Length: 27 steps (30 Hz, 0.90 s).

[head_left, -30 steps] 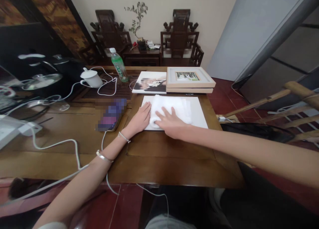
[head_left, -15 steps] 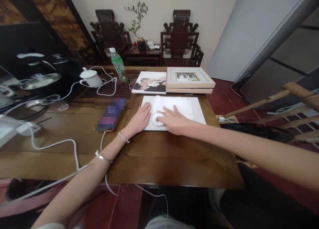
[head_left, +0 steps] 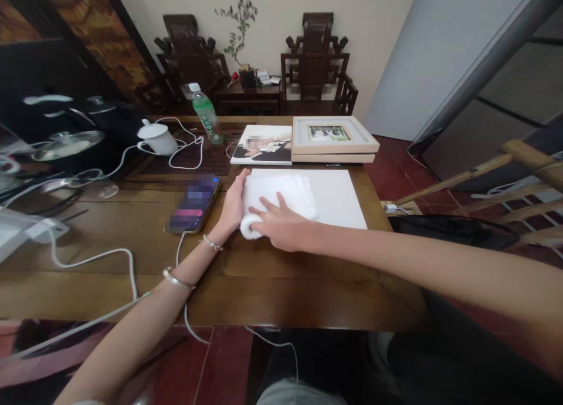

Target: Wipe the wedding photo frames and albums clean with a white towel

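A white cloth (head_left: 292, 195), folded or rolled at its near left end, lies over the left part of a flat white board (head_left: 341, 199) on the wooden table. My right hand (head_left: 281, 222) rests on the cloth with fingers spread, its thumb near the roll's open end. At the board's left edge, my left hand (head_left: 234, 204) stands on its side against the edge and the cloth, fingers pointing away from me and partly out of sight behind the palm; whether it grips the edge is unclear.
Behind the board lie a photo print (head_left: 264, 149) and stacked frames (head_left: 336, 141). To the left are a phone (head_left: 196, 205) on a cable, a green bottle (head_left: 206, 116), a white lidded cup (head_left: 158, 138), a clear glass and a pot. A wooden chair stands right.
My right hand and the cloth have moved left across the board to its left edge. My left hand has turned from lying flat on the board to standing upright at its edge.
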Motion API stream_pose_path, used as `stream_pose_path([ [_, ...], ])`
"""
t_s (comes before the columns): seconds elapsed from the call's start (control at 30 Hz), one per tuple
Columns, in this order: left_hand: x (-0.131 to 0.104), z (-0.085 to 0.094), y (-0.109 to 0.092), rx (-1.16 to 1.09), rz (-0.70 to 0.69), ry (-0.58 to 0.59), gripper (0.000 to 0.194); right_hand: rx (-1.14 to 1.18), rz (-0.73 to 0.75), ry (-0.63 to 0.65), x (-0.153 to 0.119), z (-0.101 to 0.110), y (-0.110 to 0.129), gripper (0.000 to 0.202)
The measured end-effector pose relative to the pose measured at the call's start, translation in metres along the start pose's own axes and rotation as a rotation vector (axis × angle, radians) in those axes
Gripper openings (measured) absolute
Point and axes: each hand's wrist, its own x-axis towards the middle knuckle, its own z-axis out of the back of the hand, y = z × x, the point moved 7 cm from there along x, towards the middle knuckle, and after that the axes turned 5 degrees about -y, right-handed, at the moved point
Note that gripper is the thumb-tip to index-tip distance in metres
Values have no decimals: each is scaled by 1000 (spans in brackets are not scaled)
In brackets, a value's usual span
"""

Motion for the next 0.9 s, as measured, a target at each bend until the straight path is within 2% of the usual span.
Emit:
stream_pose_path([
  [0.07, -2, 2, -3, -85, 46, -39, 69, 31, 79, -3, -16, 7, 13, 45],
  [0.17, -8, -2, -18, 17, 24, -9, 66, 87, 93, 65, -35, 14, 17, 39],
  [0.3, -16, -10, -37, 224, -86, 79, 63, 133, -54, 126, -42, 20, -13, 39],
  [0.4, -20, -17, -41, 315, -148, 155, 53, 159, -165, 89, -35, 24, -45, 43],
  [0.57, -24, -26, -39, 411, -192, 294, 46, 184, -307, -8, -6, 30, -90, 33],
  [0.67, -24, -27, -38, 446, -222, 310, 46, 197, -326, -92, 23, 37, -105, 24],
  [0.77, -23, -25, -37, 478, -257, 299, 43, 185, -348, -116, 55, 41, -112, 24],
  [0.9, -23, -24, -37, 491, -289, 286, 43, 166, -274, -111, 90, 46, -100, 31],
])
